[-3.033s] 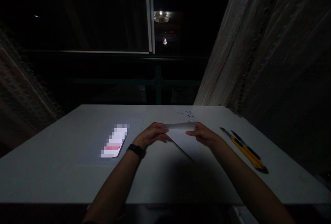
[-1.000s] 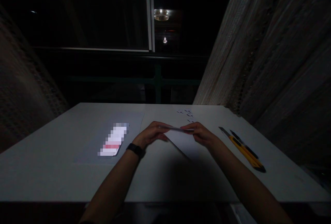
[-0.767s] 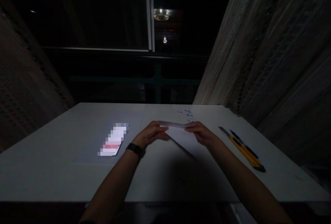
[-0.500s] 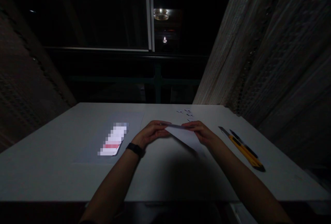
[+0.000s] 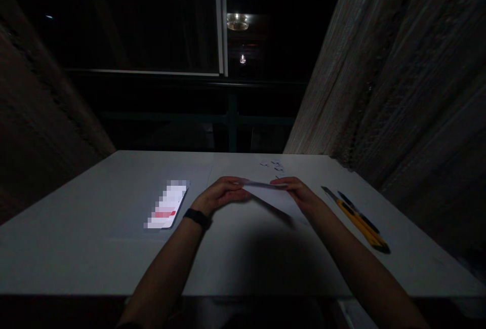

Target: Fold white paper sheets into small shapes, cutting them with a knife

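A folded-looking sheet of white paper [image 5: 271, 198] is held up over the table, its near corner hanging down towards me. My left hand [image 5: 224, 192] pinches its left end, with a dark band on the wrist. At the other end, the fingers of my right hand [image 5: 298, 191] are closed on the paper's top edge. Just beyond the hands lie several small paper pieces with dark marks [image 5: 276, 164]. Right of my right arm is a yellow utility knife [image 5: 362, 225], its blade out, with a dark pen [image 5: 357, 210] beside it.
A lit phone [image 5: 167, 205], its screen blurred out, lies on the left over a pale sheet [image 5: 197, 174]. The white table [image 5: 68, 248] ends at a dark window [image 5: 144, 20]. Curtains [image 5: 326, 76] hang on both sides.
My right hand has shifted slightly to the right along the paper's edge, and the hanging corner has moved a little right. My left hand stays nearly where it was.
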`<state>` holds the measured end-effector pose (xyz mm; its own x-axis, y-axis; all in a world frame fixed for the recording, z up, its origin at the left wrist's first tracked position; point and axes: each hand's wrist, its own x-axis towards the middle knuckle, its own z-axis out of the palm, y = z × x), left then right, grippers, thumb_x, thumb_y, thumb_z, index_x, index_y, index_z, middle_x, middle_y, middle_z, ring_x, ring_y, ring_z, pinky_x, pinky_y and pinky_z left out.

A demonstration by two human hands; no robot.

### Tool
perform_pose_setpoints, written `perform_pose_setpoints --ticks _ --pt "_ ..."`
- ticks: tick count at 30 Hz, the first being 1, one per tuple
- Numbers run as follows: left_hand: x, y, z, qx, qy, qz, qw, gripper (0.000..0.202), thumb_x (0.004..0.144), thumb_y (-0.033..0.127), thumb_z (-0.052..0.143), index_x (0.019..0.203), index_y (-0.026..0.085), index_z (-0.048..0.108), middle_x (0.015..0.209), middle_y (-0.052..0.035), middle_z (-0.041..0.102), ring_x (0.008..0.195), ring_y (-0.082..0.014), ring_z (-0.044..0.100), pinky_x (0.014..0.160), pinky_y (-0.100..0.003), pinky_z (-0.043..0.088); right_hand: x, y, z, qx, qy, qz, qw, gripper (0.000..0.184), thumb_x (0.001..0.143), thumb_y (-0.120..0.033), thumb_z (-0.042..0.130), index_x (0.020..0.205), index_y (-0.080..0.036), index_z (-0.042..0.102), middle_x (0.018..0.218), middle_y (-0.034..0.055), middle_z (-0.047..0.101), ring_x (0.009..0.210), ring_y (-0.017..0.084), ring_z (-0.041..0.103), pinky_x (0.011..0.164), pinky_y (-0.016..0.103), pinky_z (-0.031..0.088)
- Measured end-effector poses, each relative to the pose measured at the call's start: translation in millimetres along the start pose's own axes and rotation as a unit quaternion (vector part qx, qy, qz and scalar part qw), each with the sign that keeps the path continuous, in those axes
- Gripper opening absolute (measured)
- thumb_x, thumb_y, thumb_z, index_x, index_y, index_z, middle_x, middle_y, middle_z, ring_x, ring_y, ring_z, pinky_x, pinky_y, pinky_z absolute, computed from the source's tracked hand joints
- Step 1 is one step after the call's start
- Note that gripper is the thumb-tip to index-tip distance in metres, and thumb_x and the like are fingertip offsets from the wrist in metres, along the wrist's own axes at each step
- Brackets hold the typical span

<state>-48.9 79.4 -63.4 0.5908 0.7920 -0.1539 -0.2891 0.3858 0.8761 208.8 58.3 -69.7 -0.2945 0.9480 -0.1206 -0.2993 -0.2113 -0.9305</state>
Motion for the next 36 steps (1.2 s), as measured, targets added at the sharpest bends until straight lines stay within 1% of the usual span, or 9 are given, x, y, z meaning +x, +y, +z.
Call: perform_pose_setpoints --ticks 5,9,13,16,18,23,26,31,36 --pt "0.7 0.8 1.0 -0.045 0.019 0.040 0.998 0.026 0.077 0.001 0.052 0.101 0.006 0.060 0.094 -0.0142 0.068 0.085 -0.0192 0.066 0.085 -0.032 0.050 1.3 0.3 4.3 -0.001 0.021 -0.031 0.999 0.028 0.049 -0.006 0.057 0.072 -0.013 0.072 0.071 0.0073 0.071 0.064 0.018 0.066 0.066 0.027 0.051" --pt "0.5 0.5 7.8 -0.114 0.000 0.052 0.992 0.030 0.081 0.027 0.057 0.104 0.007 0.057 0.100 -0.0170 0.065 0.093 -0.0245 0.063 0.082 -0.038 0.051 0.8 6.5 23.4 -0.061 0.123 -0.154 0.978 0.027 0.055 -0.013 0.061 0.080 -0.016 0.073 0.087 0.0083 0.071 0.081 0.024 0.066 0.077 0.036 0.050" --pt "-1.0 -4.0 20.9 -0.071 -0.002 0.075 0.995 0.035 0.076 0.038 0.062 0.096 0.010 0.059 0.094 -0.0139 0.066 0.084 -0.0225 0.065 0.069 -0.033 0.054 -7.9 24.2 48.9 -0.266 0.220 -0.308 0.886 0.028 0.069 -0.020 0.054 0.092 -0.021 0.071 0.096 0.0051 0.070 0.095 0.024 0.063 0.088 0.040 0.046" --pt "-0.8 -6.8 29.2 -0.021 0.056 0.126 0.990 0.029 0.070 0.031 0.070 0.089 0.010 0.061 0.082 -0.0094 0.068 0.069 -0.0161 0.064 0.064 -0.026 0.052 -15.4 38.1 61.8 -0.377 0.189 -0.385 0.821 0.034 0.071 -0.016 0.049 0.099 -0.022 0.069 0.105 0.0054 0.067 0.099 0.023 0.062 0.093 0.039 0.045" --pt "-0.8 -5.7 31.7 -0.008 0.095 0.149 0.984 0.029 0.066 0.028 0.073 0.086 0.009 0.063 0.074 -0.0074 0.068 0.062 -0.0139 0.063 0.063 -0.025 0.051 -19.0 41.9 66.0 -0.409 0.154 -0.402 0.804 0.037 0.072 -0.015 0.050 0.104 -0.022 0.067 0.110 0.0053 0.065 0.103 0.023 0.060 0.096 0.038 0.043" --pt "-6.3 8.5 33.3 0.063 0.176 0.217 0.958 0.032 0.061 0.029 0.075 0.083 0.008 0.066 0.076 -0.0084 0.069 0.063 -0.0166 0.063 0.062 -0.027 0.050 -22.8 22.9 62.9 -0.320 -0.001 -0.334 0.886 0.066 0.073 -0.024 0.060 0.135 -0.024 0.036 0.126 0.0077 0.054 0.114 0.024 0.051 0.097 0.042 0.041" --pt "-13.5 16.3 39.5 0.223 0.211 0.273 0.911 0.027 0.061 0.030 0.074 0.079 0.011 0.069 0.075 -0.0058 0.070 0.065 -0.0169 0.063 0.060 -0.025 0.048 -22.8 0.1 58.5 -0.247 -0.033 -0.307 0.918 0.063 0.077 -0.029 0.060 0.134 -0.026 0.034 0.129 0.0089 0.051 0.121 0.023 0.045 0.100 0.043 0.035" --pt "-23.8 11.9 53.7 0.494 0.152 0.368 0.773 0.015 0.073 0.030 0.064 0.075 0.017 0.072 0.063 0.0000 0.068 0.056 -0.0121 0.059 0.054 -0.020 0.041 -23.4 -32.0 67.6 -0.289 -0.098 -0.307 0.901 0.055 0.068 -0.033 0.071 0.120 -0.026 0.053 0.127 0.0077 0.053 0.116 0.024 0.049 0.097 0.040 0.039" --pt "-24.3 3.7 53.2 0.526 0.137 0.393 0.742 0.015 0.079 0.028 0.059 0.083 0.021 0.072 0.069 -0.0003 0.070 0.057 -0.0123 0.061 0.055 -0.020 0.043 -20.2 -49.0 83.7 -0.350 -0.102 -0.317 0.876 0.022 0.074 -0.034 0.065 0.091 -0.021 0.070 0.097 0.0054 0.069 0.096 0.022 0.062 0.090 0.037 0.044"
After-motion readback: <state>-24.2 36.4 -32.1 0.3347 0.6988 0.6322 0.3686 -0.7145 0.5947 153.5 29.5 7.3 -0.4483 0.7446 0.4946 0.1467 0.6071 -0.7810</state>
